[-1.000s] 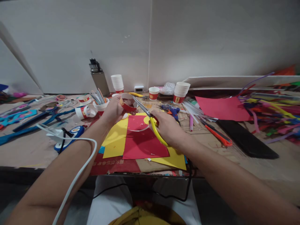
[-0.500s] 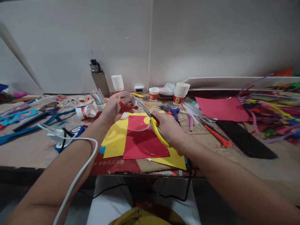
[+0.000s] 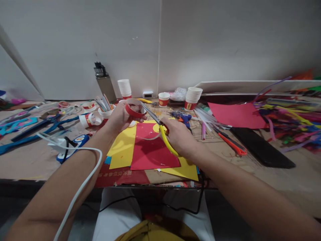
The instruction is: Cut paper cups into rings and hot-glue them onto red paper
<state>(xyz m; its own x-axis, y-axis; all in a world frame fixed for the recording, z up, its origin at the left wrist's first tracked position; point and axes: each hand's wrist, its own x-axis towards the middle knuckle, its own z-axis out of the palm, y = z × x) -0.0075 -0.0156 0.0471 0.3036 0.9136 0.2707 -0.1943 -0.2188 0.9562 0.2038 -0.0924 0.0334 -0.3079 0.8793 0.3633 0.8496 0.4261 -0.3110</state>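
My left hand (image 3: 119, 117) is closed around a red paper cup ring (image 3: 134, 109), held above the table. My right hand (image 3: 178, 137) grips yellow-handled scissors (image 3: 160, 131), whose blades point up-left and meet the ring's right edge. A thin curl of cut rim (image 3: 150, 137) hangs below the cup over a red paper sheet (image 3: 152, 152). That sheet lies on yellow paper sheets (image 3: 122, 149). A white cable (image 3: 75, 197) drapes over my left forearm.
Stacks of paper cups (image 3: 193, 97) (image 3: 124, 87), a single cup (image 3: 164, 99), a cup of sticks (image 3: 106, 110) and a flask (image 3: 105, 83) stand by the wall. A glue gun (image 3: 184, 117), orange cutter (image 3: 232, 144), black slab (image 3: 262, 147), red sheet (image 3: 238, 115) and pipe cleaners (image 3: 293, 124) fill the right.
The cup ring has turned slightly in my left hand and the scissors have shifted a little along its edge. Both hands stay in almost the same place.
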